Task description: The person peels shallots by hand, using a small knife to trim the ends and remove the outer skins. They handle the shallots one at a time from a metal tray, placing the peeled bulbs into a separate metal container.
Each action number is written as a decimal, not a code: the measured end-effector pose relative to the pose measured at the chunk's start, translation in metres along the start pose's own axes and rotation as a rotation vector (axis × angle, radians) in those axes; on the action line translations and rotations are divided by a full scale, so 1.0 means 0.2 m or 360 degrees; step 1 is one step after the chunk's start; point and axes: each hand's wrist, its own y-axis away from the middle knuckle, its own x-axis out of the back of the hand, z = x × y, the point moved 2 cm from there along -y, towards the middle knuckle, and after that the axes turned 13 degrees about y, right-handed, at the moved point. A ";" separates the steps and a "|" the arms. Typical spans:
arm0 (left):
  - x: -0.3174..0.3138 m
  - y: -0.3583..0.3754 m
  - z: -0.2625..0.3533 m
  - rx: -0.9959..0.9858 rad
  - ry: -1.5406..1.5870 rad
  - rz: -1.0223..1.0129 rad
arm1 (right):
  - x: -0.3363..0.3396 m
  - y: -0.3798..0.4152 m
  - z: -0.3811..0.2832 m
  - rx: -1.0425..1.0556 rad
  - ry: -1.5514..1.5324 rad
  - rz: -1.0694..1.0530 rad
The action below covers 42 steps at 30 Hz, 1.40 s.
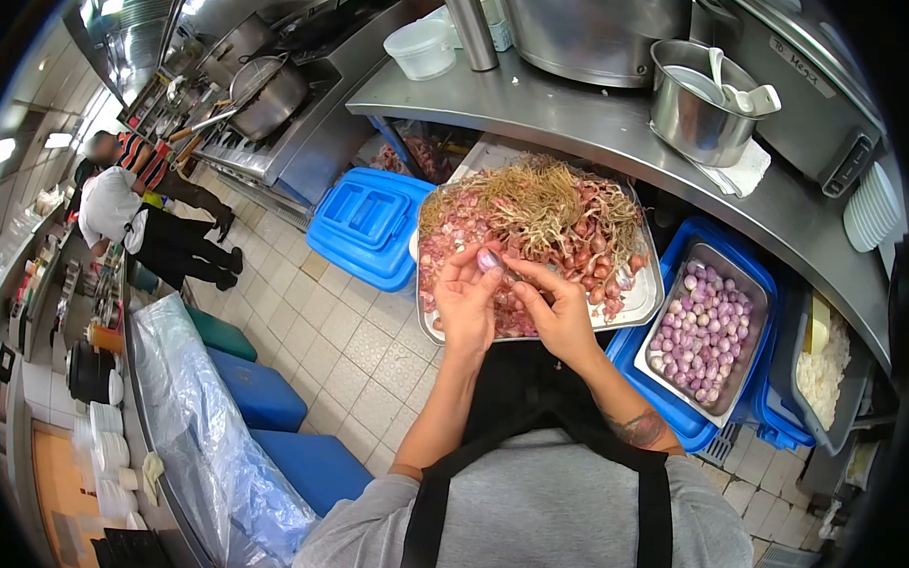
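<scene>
A purple shallot (488,259) is pinched between the thumb and fingers of my left hand (469,297). Close beside it, my right hand (558,306) is closed on what looks like a small knife (513,275), its thin grey blade at the shallot and most of it hidden by my fingers. Both hands are over the near edge of a metal tray (646,309). Unpeeled shallots (598,257) with dry stringy roots (538,192) are heaped on the tray, and loose reddish skins (457,219) cover its left side.
Right of the tray, a steel pan (658,365) of peeled shallots (705,328) rests on a blue bin (627,355). A blue lid (369,226) lies left. Behind runs a steel counter (571,106) with a pot (670,121). Two people (127,197) stand far left.
</scene>
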 end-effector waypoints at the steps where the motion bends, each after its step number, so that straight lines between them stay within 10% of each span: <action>1: -0.01 0.01 0.00 -0.0025 -0.0014 -0.0002 | -0.01 0.00 0.01 -0.0004 -0.0040 0.0022; 8: 0.03 -0.01 0.00 0.0315 0.0254 -0.0014 | 0.03 -0.03 0.08 -0.0469 -0.0870 -0.0262; 25: 0.04 -0.03 0.05 0.0618 0.0589 -0.0297 | 0.10 -0.15 0.11 -0.0087 -0.0023 0.0363; 31: 0.04 -0.06 0.07 0.0448 0.0203 -0.0211 | 0.14 -0.14 0.03 -0.0267 0.0545 0.0200; 34: 0.05 -0.06 0.06 0.0302 -0.0035 -0.0148 | 0.09 -0.12 0.07 0.0157 0.0572 0.0283; 42: 0.06 -0.07 0.08 0.0190 -0.0124 -0.0164 | 0.04 -0.07 -0.03 -0.0080 0.0178 -0.0252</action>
